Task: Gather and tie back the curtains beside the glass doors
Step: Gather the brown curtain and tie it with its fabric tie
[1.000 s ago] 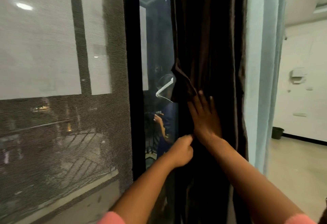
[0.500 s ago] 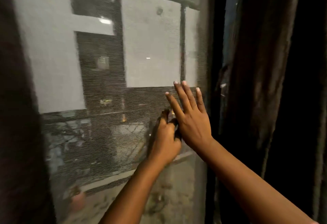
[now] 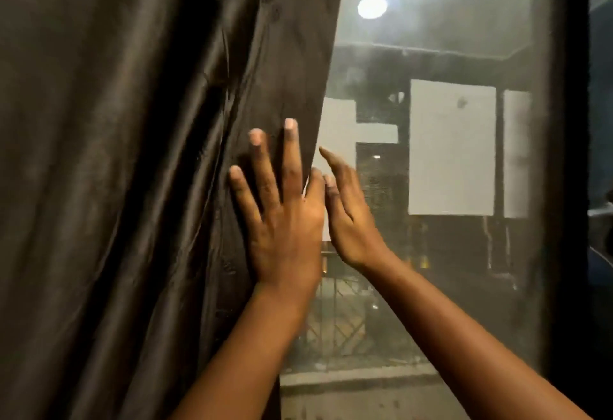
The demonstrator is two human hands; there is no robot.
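Left hand (image 3: pixel 285 220) flat against the dark curtain (image 3: pixel 132 154), fingers spread, pressing near its free edge, no fabric pinched. Right hand (image 3: pixel 348 217) at 3 o'clock of it, just beside that edge, grip open and slightly cupped, holding nothing; whether its fingertips touch the cloth, cannot tell. Curtain hanging from 12 down to 6 o'clock across the left half of view, folds loose, not yet bunched.

Likely slip: glossy fabric sliding out from under a flat palm, since nothing is clamped; gathered pleats could fall open again. At 3 o'clock the mesh screen (image 3: pixel 464 287) over the glass door, close behind the edge, easy to snag with fingertips. No tie-back visible.
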